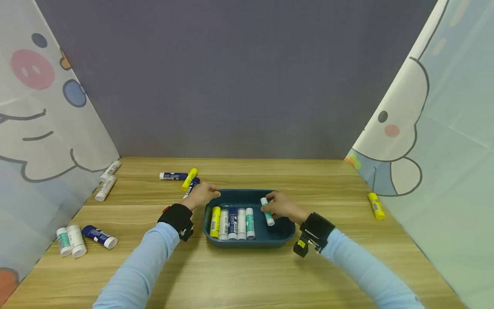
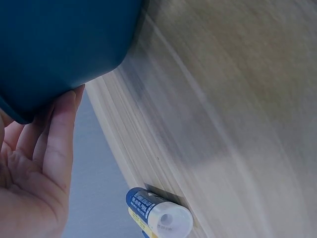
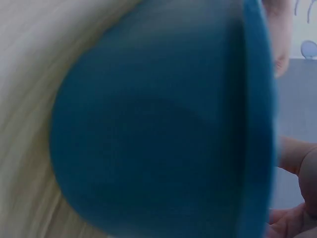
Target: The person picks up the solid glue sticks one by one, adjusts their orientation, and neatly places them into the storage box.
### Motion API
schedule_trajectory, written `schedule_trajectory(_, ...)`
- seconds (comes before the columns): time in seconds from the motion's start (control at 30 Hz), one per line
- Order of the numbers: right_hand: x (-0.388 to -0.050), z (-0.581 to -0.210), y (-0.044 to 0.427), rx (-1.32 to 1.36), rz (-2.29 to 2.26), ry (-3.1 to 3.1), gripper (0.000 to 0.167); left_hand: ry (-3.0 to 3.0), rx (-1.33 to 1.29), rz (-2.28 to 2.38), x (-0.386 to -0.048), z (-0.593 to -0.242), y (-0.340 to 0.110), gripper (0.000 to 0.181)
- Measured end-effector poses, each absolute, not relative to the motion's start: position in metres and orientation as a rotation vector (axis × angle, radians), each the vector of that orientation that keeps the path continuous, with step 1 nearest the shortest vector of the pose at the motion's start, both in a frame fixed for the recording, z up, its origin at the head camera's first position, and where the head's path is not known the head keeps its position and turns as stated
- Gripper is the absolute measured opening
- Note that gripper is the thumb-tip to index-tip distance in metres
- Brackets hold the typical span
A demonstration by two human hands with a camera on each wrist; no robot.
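A dark teal tray (image 1: 251,243) holds a row of several glue sticks: yellow (image 1: 215,222), a white one, a dark blue one (image 1: 233,224), another white and a green-labelled one (image 1: 250,224). My right hand (image 1: 283,207) pinches a green-and-white glue stick (image 1: 267,212) over the tray's right part, tilted. My left hand (image 1: 200,195) grips the tray's upper left rim, its fingers against the outer wall in the left wrist view. In the right wrist view the tray wall (image 3: 148,124) hides the held stick and part of the right hand (image 3: 299,183).
Behind the left hand lie a dark blue stick (image 1: 173,176), a yellow one (image 1: 189,179) and another dark blue one (image 1: 191,187). Several white, green-labelled and blue sticks lie at the table's left. A yellow stick (image 1: 376,206) lies at the right edge. A grey panel stands behind.
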State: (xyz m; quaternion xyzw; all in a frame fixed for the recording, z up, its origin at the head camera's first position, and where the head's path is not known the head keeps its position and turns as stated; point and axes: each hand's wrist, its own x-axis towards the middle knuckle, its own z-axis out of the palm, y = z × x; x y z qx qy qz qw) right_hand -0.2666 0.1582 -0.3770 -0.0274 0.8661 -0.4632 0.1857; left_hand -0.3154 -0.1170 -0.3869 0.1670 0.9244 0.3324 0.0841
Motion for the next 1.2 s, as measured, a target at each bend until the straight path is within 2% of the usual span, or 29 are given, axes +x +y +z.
schedule_trajectory(0.47, -0.268, -0.405, 0.141, -0.053, -1.161, 2.515, 0.060, 2.752, 0.496, 0.995, -0.315, -0.390, -0.117, 0.035)
schedule_trajectory(1.2, -0.264, -0.406, 0.134, -0.079, -1.260, 2.456, 0.064, 2.769, 0.487, 0.987, -0.316, -0.389, -0.116, 0.034)
